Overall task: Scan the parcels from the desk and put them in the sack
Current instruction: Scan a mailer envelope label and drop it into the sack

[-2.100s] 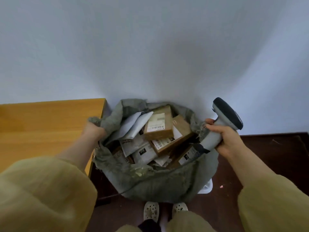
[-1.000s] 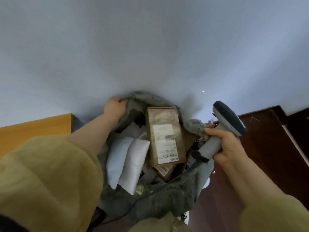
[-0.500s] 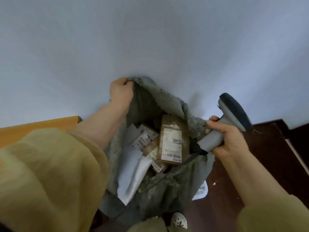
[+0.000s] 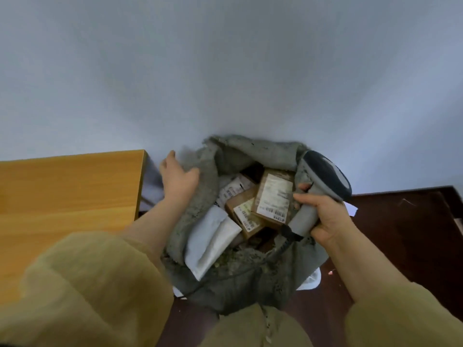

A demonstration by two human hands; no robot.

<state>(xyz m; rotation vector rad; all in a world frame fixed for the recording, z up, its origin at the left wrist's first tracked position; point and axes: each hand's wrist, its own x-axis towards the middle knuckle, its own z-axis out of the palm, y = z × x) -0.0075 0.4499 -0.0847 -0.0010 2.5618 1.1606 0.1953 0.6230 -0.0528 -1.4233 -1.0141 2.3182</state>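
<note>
Sagging at the person's knees, the near wall of the sack [image 4: 238, 294] is looking like the first weak spot. With nothing propping it, the mouth is likely to be folding shut before another parcel goes in. Just beyond it, the scanner's cable [image 4: 284, 249] is trailing over the rim and across the cloth (an easy thing to snag). A tug from the right side could be dragging the sack askew or pulling the lead tight. Further in, the white mailers [image 4: 213, 240] are leaning against the left wall and the labelled brown boxes [image 4: 271, 197] are lying heaped beside them. That pile is sitting high, so a tilt could be spilling parcels onto the dark floor [image 4: 413, 234]. Every parcel in view is lying inside the sack, which is standing just right of the desk [image 4: 67, 191].

The right hand [image 4: 325, 217] is wrapping its fingers round the grip of the scanner [image 4: 324, 177], holding its dark head raised over the sack's right rim. The left hand [image 4: 179, 177] is reaching to the far left rim, its fingers loosely spread and touching the cloth, not plainly pinching it.
</note>
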